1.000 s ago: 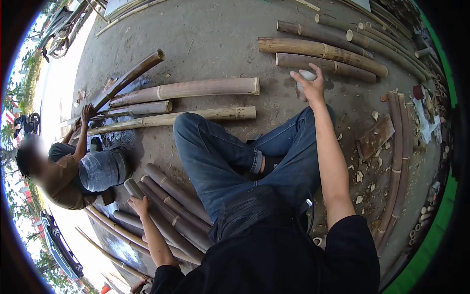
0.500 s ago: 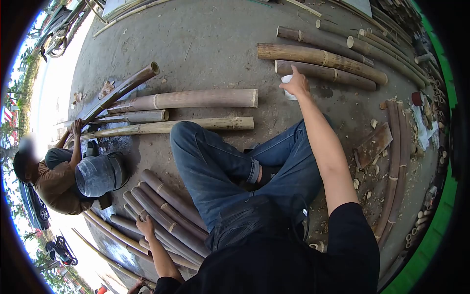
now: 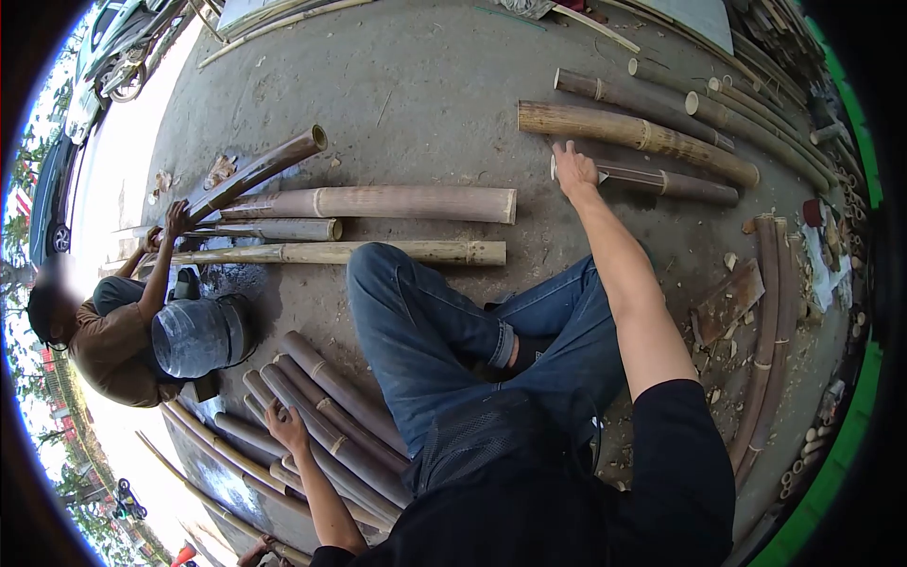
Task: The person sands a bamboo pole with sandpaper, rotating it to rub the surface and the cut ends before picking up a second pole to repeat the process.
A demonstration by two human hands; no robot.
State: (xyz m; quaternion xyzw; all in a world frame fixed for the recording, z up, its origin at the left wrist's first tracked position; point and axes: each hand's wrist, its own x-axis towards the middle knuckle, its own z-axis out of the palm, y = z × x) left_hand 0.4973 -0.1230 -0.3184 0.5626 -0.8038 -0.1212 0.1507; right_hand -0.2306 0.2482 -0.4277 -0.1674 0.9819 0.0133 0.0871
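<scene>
My right hand (image 3: 575, 172) is stretched forward over the near end of a dark bamboo length (image 3: 699, 188). Its fingers close round a small white object, mostly hidden beneath the palm, whose kind I cannot make out. Just beyond lies a thicker yellowish-brown bamboo piece (image 3: 595, 123). On my left, my left hand (image 3: 289, 431) rests on a bundle of brown bamboo poles (image 3: 331, 406), its fingers apart and slightly bent.
A co-worker (image 3: 118, 345) squats at left, both hands on a slanted bamboo pole (image 3: 260, 176), beside a clear plastic container (image 3: 194, 337). More long bamboo (image 3: 406, 204) lies ahead. At right are curved strips (image 3: 763, 331) and a brown flat piece (image 3: 727, 300).
My right hand has moved onto the bamboo's near end, and that bamboo lies slightly closer to me. My left hand stays on the poles. The whole view has shifted slightly.
</scene>
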